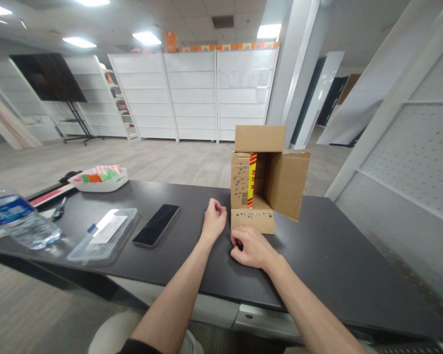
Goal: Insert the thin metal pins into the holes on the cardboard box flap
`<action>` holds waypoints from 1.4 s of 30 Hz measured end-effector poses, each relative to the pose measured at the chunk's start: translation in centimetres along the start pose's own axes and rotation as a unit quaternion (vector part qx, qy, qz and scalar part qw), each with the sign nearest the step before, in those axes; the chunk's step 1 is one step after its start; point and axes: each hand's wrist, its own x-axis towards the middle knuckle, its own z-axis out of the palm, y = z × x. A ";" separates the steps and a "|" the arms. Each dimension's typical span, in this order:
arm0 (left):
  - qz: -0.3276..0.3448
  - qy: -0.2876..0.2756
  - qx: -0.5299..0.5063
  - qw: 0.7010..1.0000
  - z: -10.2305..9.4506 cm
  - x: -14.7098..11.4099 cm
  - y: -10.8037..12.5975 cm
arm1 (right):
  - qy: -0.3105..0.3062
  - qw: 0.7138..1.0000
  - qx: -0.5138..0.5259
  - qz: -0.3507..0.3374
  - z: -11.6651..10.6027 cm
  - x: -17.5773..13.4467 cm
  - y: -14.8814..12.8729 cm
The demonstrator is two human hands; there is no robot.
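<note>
An open cardboard box (240, 172) lies on its side on the dark table, its opening towards me and its flaps spread. Rows of small round metallic pieces dot its left panel and lower flap (256, 226), beside a yellow and red tape strip (251, 179). Just left of the box, my left hand (214, 220) is closed, thumb against curled fingers. My right hand (251, 246) is in front of the lower flap, its fingers curled and close to the flap's edge. What either hand holds, if anything, is too small or hidden to make out.
Left of my hands lie a black phone (157, 225) and a clear plastic case (103, 236). A water bottle (16, 216) and a white basket (107, 186) with colourful contents are farther left. A white perforated panel (402, 147) borders the table's right side.
</note>
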 end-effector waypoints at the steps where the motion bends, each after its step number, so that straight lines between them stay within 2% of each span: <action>1: 0.001 0.001 -0.001 1.000 0.0 0.0 0.0 | 0.000 1.000 -0.001 0.000 0.0 0.0 0.0; 11: -0.005 0.002 0.003 1.000 -0.1 -0.1 0.4 | 0.018 1.000 -0.010 0.007 0.1 0.1 0.2; 19: -0.009 0.005 -0.006 1.000 -0.1 -0.1 0.3 | 0.189 0.980 -0.035 0.054 0.2 0.4 1.1; 22: -0.002 0.005 -0.004 1.000 -0.1 0.0 0.0 | 0.221 0.971 -0.055 0.067 0.3 0.5 1.4; 31: 0.001 0.007 -0.007 1.000 0.1 0.2 -0.4 | 0.209 0.968 -0.103 0.095 1.1 0.7 2.2; 42: -0.003 0.009 -0.011 1.000 0.1 0.1 -0.4 | 0.208 0.967 -0.110 0.096 1.0 0.7 1.9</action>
